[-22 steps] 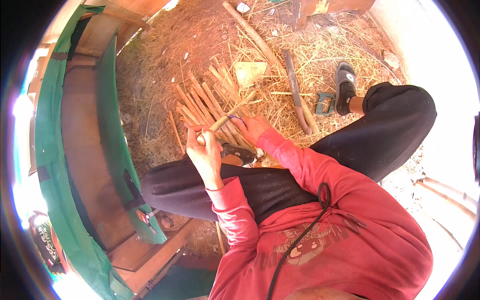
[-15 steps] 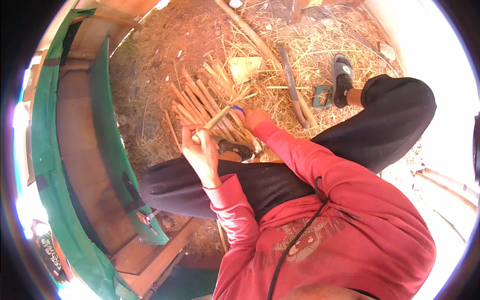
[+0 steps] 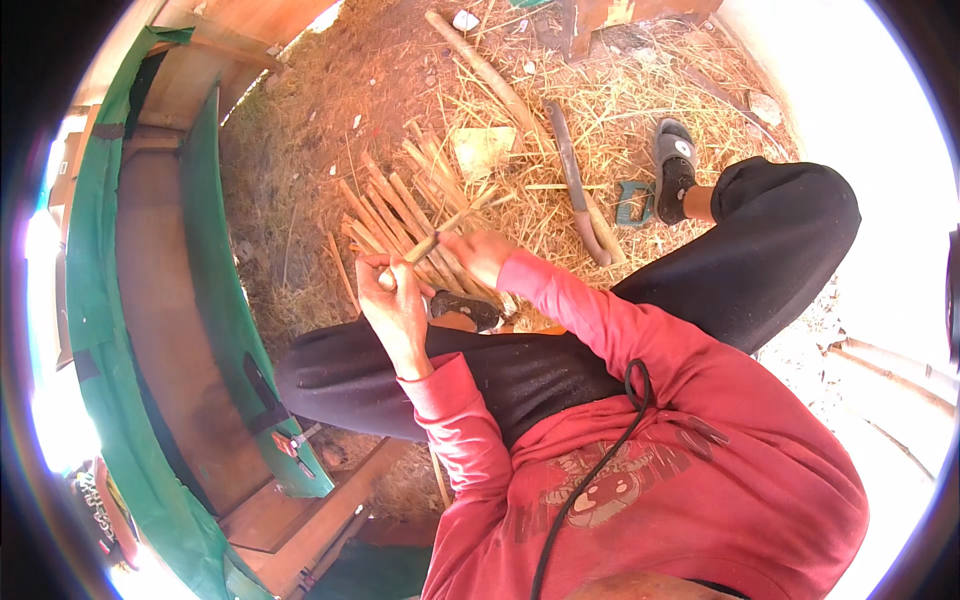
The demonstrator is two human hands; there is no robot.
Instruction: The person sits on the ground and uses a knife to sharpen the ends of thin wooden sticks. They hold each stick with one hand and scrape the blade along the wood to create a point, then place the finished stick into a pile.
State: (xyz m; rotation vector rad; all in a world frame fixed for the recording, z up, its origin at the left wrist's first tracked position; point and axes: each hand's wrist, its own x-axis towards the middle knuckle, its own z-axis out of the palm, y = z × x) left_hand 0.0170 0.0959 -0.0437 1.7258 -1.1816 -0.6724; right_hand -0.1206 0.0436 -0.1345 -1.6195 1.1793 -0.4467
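My left hand [image 3: 395,300] grips the near end of a thin pale wooden stick [image 3: 450,227] that points up and to the right. My right hand [image 3: 478,252] is closed around the same stick a little farther along, and something dark shows at its fingers; I cannot tell what it is. Both hands are above my black-trousered knees. Just beyond them several split wooden sticks [image 3: 395,205] lie side by side on the straw-covered ground.
A green wooden boat hull [image 3: 150,300] curves along the left. On the straw lie a long branch [image 3: 490,75], a dark curved blade [image 3: 572,180], a teal tool [image 3: 632,203] and a pale flat piece [image 3: 480,150]. My sandalled foot [image 3: 677,165] is at the right.
The view has shifted slightly. Both hands have stayed on the stick; the right hand has moved a little along it, closer to the left hand.
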